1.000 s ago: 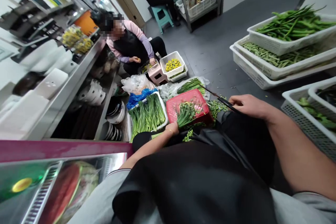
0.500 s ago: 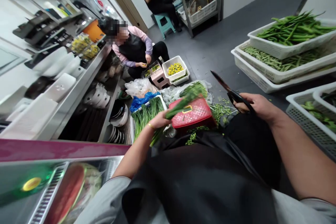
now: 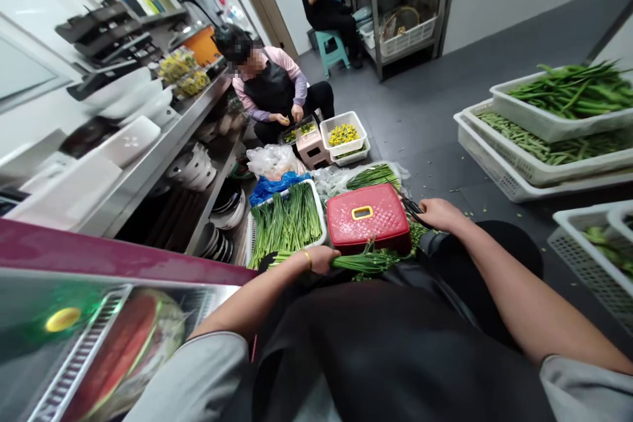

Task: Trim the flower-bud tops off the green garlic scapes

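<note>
A bunch of long green stalks [image 3: 366, 262] lies level in my left hand [image 3: 321, 259], whose fingers are wrapped round it, just in front of a red box [image 3: 368, 216] with a yellow-rimmed slot. My right hand [image 3: 438, 214] grips the dark handles of scissors [image 3: 408, 203], whose blades reach to the right side of the box. Left of the box a white basket [image 3: 322, 214] holds many green stalks. More stalks [image 3: 373, 176] lie on clear plastic behind the box. Green trimmings [image 3: 420, 237] are at the box's right edge.
A person [image 3: 270, 82] sits ahead, hands over a container beside a basket of yellow flowers [image 3: 343, 135]. Another person [image 3: 329, 3] sits on a teal stool. Stacked baskets of green beans [image 3: 548, 171] stand right; a metal shelf [image 3: 143, 175] and a cut watermelon [image 3: 128, 349] are left.
My left hand has lowered the bunch from above the red box to in front of it, turning it level. My right hand has brought the scissors left and down beside the box. The view has shifted.
</note>
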The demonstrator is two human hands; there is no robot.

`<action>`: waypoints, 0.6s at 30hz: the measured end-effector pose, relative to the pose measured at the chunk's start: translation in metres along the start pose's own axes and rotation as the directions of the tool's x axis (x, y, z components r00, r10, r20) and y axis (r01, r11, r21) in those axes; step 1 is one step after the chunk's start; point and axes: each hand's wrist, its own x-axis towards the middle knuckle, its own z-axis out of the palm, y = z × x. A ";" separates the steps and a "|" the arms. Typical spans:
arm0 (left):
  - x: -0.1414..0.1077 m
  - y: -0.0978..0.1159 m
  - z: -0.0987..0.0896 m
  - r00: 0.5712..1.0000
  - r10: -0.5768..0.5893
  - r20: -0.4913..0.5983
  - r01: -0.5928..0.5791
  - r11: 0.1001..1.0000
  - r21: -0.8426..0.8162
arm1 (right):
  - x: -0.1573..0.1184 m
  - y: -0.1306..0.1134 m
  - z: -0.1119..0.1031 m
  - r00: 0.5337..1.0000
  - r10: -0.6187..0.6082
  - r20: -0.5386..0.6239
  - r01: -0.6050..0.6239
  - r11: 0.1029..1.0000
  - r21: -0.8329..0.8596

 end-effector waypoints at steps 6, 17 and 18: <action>-0.049 -0.042 -0.073 0.948 0.148 -0.283 -0.315 0.580 -0.751 | 0.035 -0.017 0.006 0.992 0.088 -0.092 -0.088 0.996 0.000; -0.009 -0.016 -0.100 0.667 0.043 -0.744 -0.742 0.133 -0.657 | 0.074 -0.075 0.054 0.994 -0.110 -0.009 0.110 0.991 0.082; 0.002 -0.017 -0.099 0.658 0.049 -0.751 -0.749 0.140 -0.647 | 0.076 -0.079 0.044 0.991 -0.137 -0.010 0.137 0.984 0.115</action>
